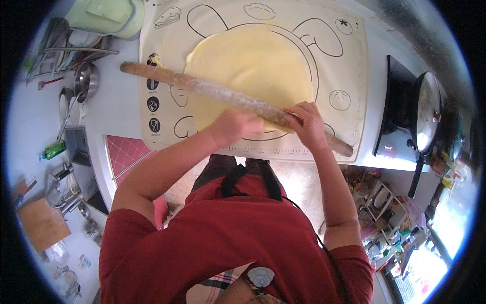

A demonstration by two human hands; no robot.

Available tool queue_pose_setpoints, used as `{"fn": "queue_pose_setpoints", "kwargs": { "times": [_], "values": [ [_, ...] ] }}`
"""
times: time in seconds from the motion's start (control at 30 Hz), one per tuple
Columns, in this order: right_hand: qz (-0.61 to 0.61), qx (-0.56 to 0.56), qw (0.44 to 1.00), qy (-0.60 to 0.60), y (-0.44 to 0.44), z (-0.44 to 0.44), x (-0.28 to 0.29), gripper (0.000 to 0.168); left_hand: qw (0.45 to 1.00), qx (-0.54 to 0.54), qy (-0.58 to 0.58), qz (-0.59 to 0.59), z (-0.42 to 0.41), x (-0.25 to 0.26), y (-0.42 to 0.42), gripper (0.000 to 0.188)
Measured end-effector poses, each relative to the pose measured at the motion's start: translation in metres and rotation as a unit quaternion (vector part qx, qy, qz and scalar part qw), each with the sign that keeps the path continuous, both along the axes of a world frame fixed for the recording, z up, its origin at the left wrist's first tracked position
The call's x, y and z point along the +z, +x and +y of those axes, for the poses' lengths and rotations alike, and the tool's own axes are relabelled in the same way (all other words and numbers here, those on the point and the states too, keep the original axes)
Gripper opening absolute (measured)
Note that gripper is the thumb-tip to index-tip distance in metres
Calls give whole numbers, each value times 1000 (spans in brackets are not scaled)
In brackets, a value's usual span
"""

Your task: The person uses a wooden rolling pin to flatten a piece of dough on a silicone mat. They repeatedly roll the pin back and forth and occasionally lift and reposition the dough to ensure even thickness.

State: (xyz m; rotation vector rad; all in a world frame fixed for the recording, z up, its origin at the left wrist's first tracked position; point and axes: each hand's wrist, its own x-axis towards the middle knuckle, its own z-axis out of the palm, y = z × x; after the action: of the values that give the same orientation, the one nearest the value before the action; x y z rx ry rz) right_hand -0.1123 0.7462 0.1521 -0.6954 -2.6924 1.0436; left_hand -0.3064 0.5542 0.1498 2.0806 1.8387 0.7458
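Observation:
A large, thin round sheet of yellow dough (254, 64) lies on a printed pastry mat (341, 121). Across its nearer part a long wooden rolling pin (224, 93), floured in the middle, slants from upper left to lower right. My right hand (306, 123) grips the pin right of its middle, near the dough's lower right edge. Just on the near side of the pin, my left hand (239, 125) is over the near part of the dough. Motion blurs its fingers, and whether they touch the dough or pin is unclear. The dough's near edge is partly hidden by my hands.
Right of the mat, a lidded frying pan (427, 114) stands by a black cooktop (395, 114). A pale green container (106, 15) sits at the upper left, above a metal bowl (86, 81). A sink (81, 148) is at the left.

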Motion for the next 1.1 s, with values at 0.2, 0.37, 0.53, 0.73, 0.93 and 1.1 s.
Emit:
{"fn": "queue_pose_setpoints", "kwargs": {
  "times": [0.2, 0.37, 0.53, 0.73, 0.93, 1.1],
  "values": [
    [87, -27, 988, 123, -33, -27, 21, 50, 997, 60, -34, 18, 82, -15, -46, 20],
    [12, 15, 985, 174, -47, -54, -18, 73, 987, 158, 1, -10, 70, -14, -53, 50],
    [12, 37, 992, 122, -46, -60, -17, 66, 996, 37, -23, 78, 0, -9, -49, 73],
    [-2, 52, 995, 84, -38, -67, -16, 65, 993, 35, -101, 52, -13, -15, -55, 78],
    [-37, 117, 991, 52, -1, -77, -9, 63, 989, 63, -130, 23, -41, -2, -7, 78],
    [-42, 120, 991, 50, 6, -79, -14, 61, 972, 124, -192, -49, -71, -5, -9, 70]
  ]
}}
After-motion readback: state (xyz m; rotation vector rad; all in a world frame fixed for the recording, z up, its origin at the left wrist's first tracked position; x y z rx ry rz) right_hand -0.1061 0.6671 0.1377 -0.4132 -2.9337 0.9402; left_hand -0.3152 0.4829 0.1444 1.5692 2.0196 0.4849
